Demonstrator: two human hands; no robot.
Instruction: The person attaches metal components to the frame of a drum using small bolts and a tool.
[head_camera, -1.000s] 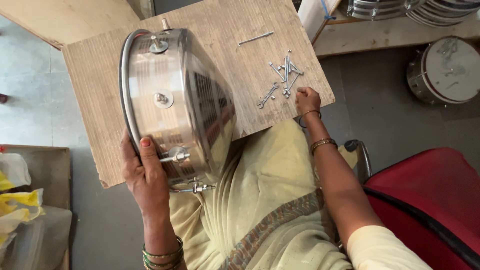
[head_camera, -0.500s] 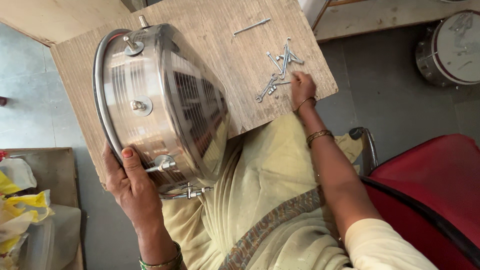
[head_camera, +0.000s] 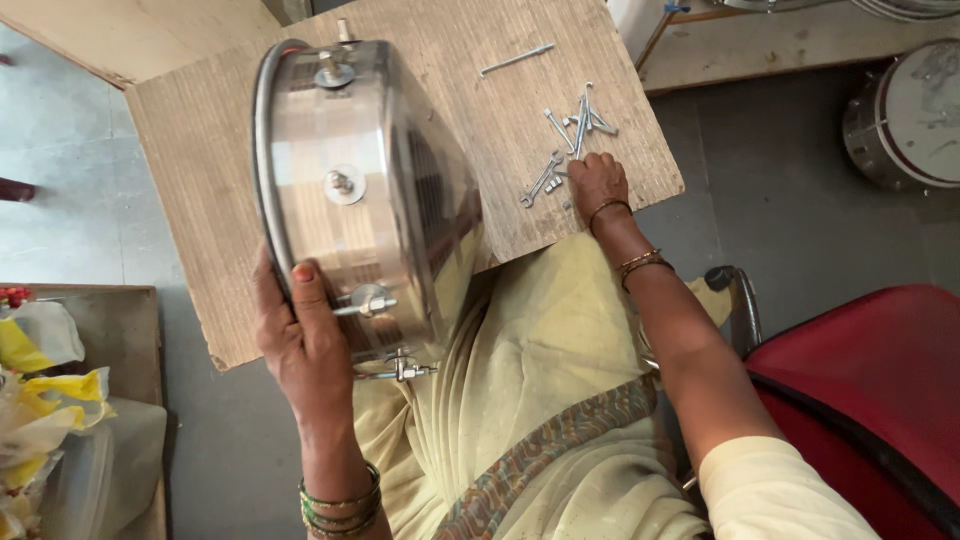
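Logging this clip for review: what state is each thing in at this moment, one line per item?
Metal drum shell: tilted on edge on the board, held.
Left hand: gripping the shell's near rim.
Right hand: fingers down on the loose rods.
Tension rods: loose, scattered on the board.
Single long rod: lying apart, untouched.
Wooden board: flat, bearing shell and rods.
Second drum: on the floor, untouched.
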